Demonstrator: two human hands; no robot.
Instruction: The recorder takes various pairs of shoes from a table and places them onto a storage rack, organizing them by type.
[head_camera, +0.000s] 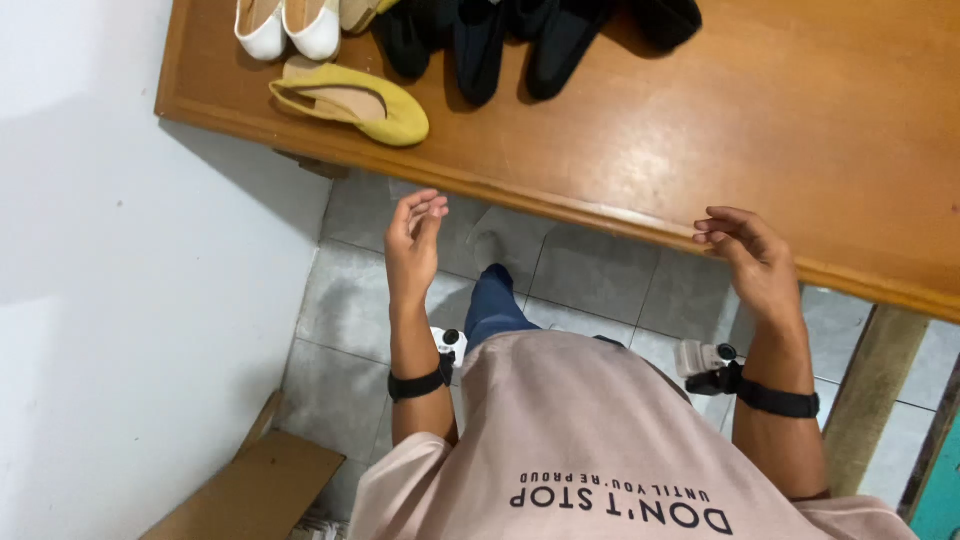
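Yellow flat shoe (352, 102) lies on the wooden table (700, 140) — beyond the empty, loosely curled left hand (415, 240).

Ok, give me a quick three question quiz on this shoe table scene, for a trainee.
1. True or false: the left hand is holding the yellow flat shoe.
2. Which shoes lie nearest the wall, at the table's far left? A) white pair B) black shoes C) a red boot
3. Fill in: the right hand hovers at the table's near ____.

Key:
1. False; both hands are empty, fingers loosely curled.
2. A, the white pair; the black shoes lie further right.
3. Edge.
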